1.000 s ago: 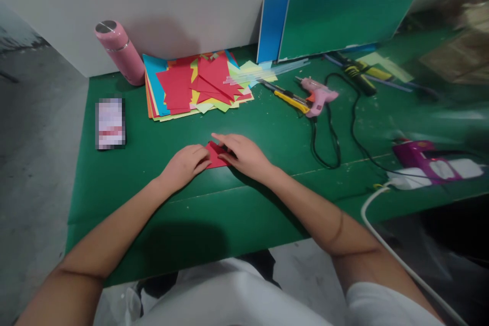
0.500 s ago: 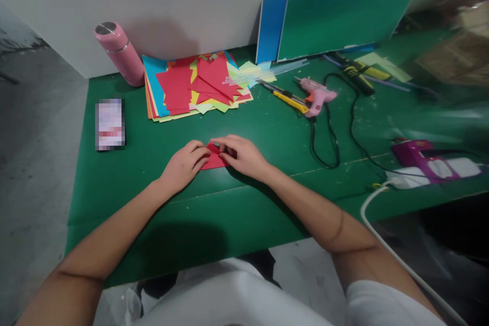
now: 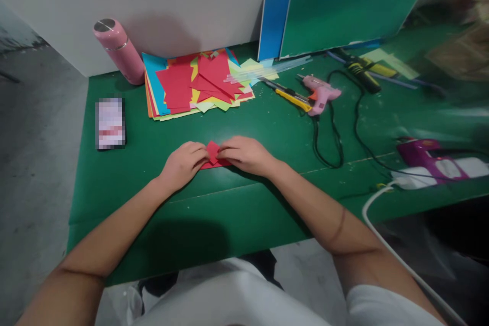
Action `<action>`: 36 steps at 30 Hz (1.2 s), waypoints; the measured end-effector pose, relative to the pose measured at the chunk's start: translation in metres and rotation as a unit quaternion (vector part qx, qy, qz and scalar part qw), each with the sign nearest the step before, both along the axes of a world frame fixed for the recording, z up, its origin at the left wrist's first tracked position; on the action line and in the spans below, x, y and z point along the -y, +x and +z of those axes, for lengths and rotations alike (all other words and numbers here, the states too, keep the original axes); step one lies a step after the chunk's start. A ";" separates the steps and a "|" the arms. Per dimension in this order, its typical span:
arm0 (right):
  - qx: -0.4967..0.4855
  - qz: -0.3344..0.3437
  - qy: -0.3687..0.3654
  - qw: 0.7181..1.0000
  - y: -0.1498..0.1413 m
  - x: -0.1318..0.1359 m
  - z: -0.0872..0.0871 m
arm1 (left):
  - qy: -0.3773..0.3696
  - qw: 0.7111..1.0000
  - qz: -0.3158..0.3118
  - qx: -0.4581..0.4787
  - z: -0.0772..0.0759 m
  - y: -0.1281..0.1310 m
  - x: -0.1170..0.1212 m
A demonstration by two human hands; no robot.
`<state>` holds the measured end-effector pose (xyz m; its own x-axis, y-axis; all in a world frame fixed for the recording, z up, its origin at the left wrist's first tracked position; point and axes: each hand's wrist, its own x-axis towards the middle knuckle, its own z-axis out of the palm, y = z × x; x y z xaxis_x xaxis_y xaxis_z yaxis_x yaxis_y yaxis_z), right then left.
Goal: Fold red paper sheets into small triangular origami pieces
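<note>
A small piece of red paper (image 3: 213,155), partly folded, lies on the green table (image 3: 237,209) between both hands. My left hand (image 3: 184,163) curls over its left side, fingers bent and pressing the paper. My right hand (image 3: 245,154) covers its right side, fingertips pinched on a raised flap near the middle. Most of the paper is hidden under the two hands.
A stack of coloured paper sheets (image 3: 194,84) lies behind, with a pink bottle (image 3: 118,51) at its left and a phone (image 3: 110,123) further left. A yellow utility knife (image 3: 291,96), pink glue gun (image 3: 320,93) with black cord, and purple tool (image 3: 431,159) sit right. Green and blue boards (image 3: 344,10) lean on the wall.
My right hand's fingers drew in from flat to a pinch, folding a flap of the red paper toward the middle. The left hand stayed in place.
</note>
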<state>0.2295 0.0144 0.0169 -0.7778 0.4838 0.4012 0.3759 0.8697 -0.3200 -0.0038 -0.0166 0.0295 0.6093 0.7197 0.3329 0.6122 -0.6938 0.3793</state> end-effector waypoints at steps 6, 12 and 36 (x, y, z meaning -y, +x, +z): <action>0.055 0.017 0.017 0.998 0.003 -0.001 0.001 | 0.044 0.998 -0.015 -0.030 0.001 -0.001 0.000; 0.046 0.024 -0.011 0.999 0.004 -0.004 0.001 | 0.062 0.996 -0.051 -0.042 0.003 -0.002 -0.003; 0.007 0.065 -0.048 0.997 0.005 -0.010 0.006 | 0.059 0.986 -0.106 -0.118 0.006 -0.001 0.002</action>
<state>0.2341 0.0243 0.0227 -0.8413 0.4144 0.3470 0.2667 0.8767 -0.4004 -0.0052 -0.0187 0.0359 0.8124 0.5326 0.2374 0.5103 -0.8463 0.1528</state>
